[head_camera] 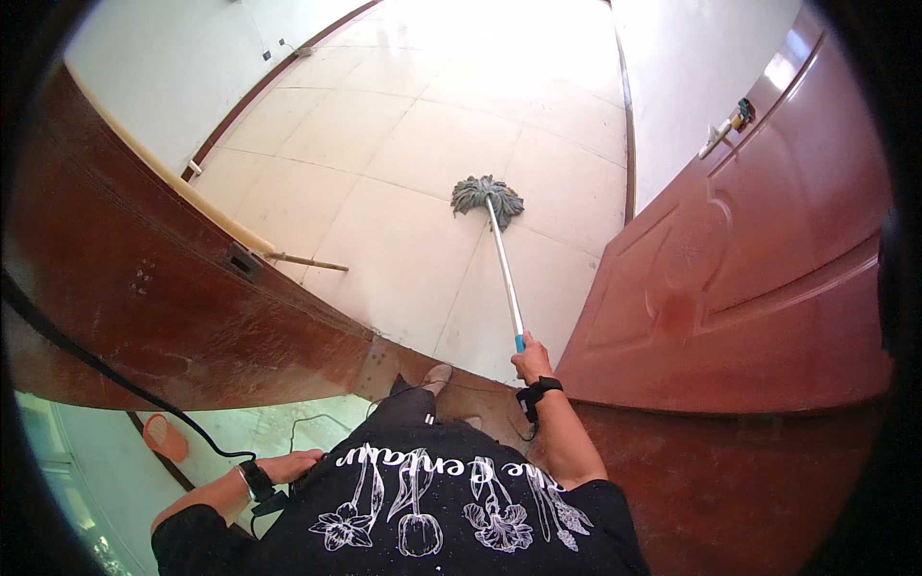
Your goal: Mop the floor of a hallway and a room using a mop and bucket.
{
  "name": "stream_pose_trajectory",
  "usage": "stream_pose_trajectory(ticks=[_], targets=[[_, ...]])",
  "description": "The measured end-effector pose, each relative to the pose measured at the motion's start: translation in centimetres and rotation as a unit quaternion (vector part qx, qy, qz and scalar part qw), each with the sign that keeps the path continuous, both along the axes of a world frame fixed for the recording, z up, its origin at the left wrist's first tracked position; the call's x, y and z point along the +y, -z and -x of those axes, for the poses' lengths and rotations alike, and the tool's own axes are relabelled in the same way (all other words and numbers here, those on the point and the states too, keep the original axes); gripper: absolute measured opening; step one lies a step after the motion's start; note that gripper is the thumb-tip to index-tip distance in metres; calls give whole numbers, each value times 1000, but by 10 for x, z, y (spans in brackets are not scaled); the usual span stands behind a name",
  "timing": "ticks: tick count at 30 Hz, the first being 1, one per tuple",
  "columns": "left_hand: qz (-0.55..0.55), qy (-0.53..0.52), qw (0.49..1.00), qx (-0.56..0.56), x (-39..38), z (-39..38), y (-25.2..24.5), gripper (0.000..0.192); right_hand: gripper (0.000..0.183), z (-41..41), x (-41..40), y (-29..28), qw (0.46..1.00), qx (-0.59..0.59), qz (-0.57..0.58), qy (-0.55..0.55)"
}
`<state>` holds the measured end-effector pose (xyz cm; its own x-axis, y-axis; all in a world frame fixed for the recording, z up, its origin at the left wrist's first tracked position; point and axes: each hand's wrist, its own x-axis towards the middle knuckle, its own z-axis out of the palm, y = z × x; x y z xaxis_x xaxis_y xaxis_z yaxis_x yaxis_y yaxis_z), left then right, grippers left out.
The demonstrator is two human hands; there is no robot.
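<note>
My right hand [534, 359] grips the blue handle end [519, 343] of a mop. From there its pale metal pole [505, 266] runs forward, and the grey strip mop head [488, 199] lies spread on the cream tiled floor [403, 216]. At my left hip rests my left hand [292, 466], against the black T-shirt; its fingertips are partly hidden, so I cannot tell if it holds anything. Both wrists wear black straps with cables. One of my shoes [436, 376] stands on the brown threshold [403, 367].
An open reddish-brown panelled door [720, 273] with a lever handle [716, 138] stands at right. A brown door frame [180, 288] with a strike plate [243, 262] curves along the left. Beyond it, a thin stick [310, 261] juts out. An orange wastebasket [165, 437] sits at lower left.
</note>
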<state>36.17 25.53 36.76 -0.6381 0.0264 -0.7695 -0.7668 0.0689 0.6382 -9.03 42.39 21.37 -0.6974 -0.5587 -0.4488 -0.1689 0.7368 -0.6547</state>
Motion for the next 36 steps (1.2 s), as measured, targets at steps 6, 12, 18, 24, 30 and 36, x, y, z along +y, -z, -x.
stream_pose_trajectory(ticks=[6, 12, 18, 24, 30, 36], targets=[[82, -5, 996, -21, -25, 32, 28, 23, 60, -4, 40, 28, 996, 75, -14, -51], [136, 161, 974, -82, -40, 69, 23, 30, 64, -82, 133, 9, 996, 60, -18, -59], [191, 189, 961, 71, -48, 133, 21, 28, 70, -162, 266, 6, 1000, 12, 4, -8], [118, 129, 976, 132, -29, 179, 6, 22, 66, -265, 382, 6, 993, -49, 18, 102], [134, 94, 974, 155, -18, 176, -5, 21, 65, -314, 438, 18, 989, -71, -59, 115], [156, 85, 965, 192, -12, 174, -2, 21, 65, -262, 416, 81, 976, -150, 21, 156]])
